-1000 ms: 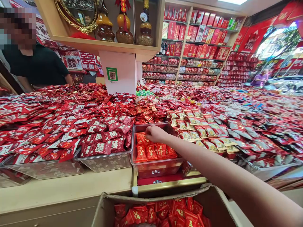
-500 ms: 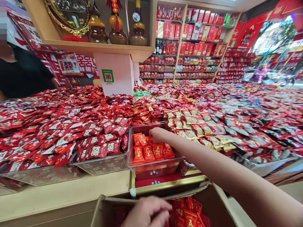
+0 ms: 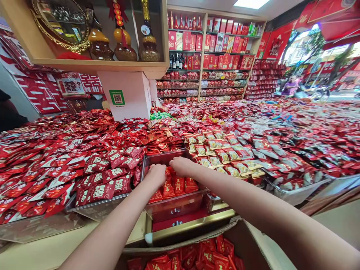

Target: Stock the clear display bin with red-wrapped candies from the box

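Over a clear plastic bin (image 3: pixel 180 204) I see both my hands, side by side. Inside the bin are small red packets (image 3: pixel 179 184) with gold lettering, standing in rows. My left hand (image 3: pixel 157 174) is closed at the bin's left side, its fingertips hidden behind the knuckles. At the back of the bin, my right hand (image 3: pixel 182 166) is closed too, fingers curled down. Whatever either hand grips is out of sight. Below, nearest me, a cardboard box (image 3: pixel 257 243) holds loose red packets (image 3: pixel 208 255) of the same look.
Left of the bin lie maroon packets (image 3: pixel 104 183) in another tray; to the right are cream-and-gold packets (image 3: pixel 225 157). A white box with a QR code (image 3: pixel 118 97) stands behind, below a wooden shelf (image 3: pixel 107 64). At far left is part of a person (image 3: pixel 9 112).
My left hand has gone from the cardboard box up to the bin's left side. My right hand stays at the back of the bin. The view has shifted slightly.
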A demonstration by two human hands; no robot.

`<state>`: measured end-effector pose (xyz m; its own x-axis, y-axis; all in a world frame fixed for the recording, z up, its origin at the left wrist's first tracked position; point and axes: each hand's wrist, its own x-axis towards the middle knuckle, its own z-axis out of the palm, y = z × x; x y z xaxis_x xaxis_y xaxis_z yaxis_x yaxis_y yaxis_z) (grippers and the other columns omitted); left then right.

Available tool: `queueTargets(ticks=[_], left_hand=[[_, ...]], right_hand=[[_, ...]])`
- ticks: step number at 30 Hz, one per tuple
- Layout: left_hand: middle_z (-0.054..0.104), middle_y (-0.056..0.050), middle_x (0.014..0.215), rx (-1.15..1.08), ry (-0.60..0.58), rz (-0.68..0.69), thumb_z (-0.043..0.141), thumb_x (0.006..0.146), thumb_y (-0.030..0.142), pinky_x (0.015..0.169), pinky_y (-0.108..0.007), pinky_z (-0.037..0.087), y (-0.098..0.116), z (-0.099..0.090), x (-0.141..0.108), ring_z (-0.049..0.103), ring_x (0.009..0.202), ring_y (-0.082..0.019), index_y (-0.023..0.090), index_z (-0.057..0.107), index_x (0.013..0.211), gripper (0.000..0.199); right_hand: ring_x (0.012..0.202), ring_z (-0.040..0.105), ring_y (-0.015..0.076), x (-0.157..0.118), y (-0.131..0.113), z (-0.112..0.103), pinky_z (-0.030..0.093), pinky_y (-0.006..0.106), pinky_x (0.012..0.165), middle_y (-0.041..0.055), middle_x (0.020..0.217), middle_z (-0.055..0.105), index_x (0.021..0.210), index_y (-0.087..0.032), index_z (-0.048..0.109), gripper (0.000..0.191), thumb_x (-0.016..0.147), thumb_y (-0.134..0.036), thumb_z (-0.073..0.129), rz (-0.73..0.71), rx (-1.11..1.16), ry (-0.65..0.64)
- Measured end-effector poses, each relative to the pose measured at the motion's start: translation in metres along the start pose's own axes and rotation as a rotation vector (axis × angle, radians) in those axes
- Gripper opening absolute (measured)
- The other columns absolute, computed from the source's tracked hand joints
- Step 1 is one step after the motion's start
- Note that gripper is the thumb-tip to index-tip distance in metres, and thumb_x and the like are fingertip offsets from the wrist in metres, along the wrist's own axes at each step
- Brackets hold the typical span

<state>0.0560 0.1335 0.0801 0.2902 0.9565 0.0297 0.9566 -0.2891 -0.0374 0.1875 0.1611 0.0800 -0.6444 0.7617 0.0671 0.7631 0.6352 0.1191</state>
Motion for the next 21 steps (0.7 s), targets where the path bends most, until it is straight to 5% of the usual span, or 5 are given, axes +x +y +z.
queueTargets(ticks=[11, 21], left_hand=[[0.058, -0.004, 0.094, 0.1, -0.01, 0.06, 0.049, 0.081, 0.026, 0.073, -0.036, 0.045, -0.002, 0.008, 0.013, 0.054, 0.087, -0.017, 0.013, 0.055, 0.091, 0.017], [0.053, -0.005, 0.099, 0.028, 0.032, 0.003, 0.054, 0.077, 0.029, 0.074, -0.037, 0.043, -0.004, 0.012, 0.012, 0.052, 0.088, -0.019, 0.014, 0.051, 0.098, 0.026]], right_hand=[[0.082, 0.058, 0.0243, 0.005, -0.002, -0.003, 0.048, 0.035, 0.066, 0.0104, 0.091, 0.06, 0.094, -0.014, 0.055, 0.029, 0.066, -0.022, 0.056, 0.023, -0.022, 0.031], [0.084, 0.057, 0.0216, 0.006, -0.001, 0.001, 0.045, 0.027, 0.069, 0.0114, 0.094, 0.059, 0.097, -0.011, 0.054, 0.032, 0.066, -0.02, 0.055, 0.06, 0.046, 0.026]])
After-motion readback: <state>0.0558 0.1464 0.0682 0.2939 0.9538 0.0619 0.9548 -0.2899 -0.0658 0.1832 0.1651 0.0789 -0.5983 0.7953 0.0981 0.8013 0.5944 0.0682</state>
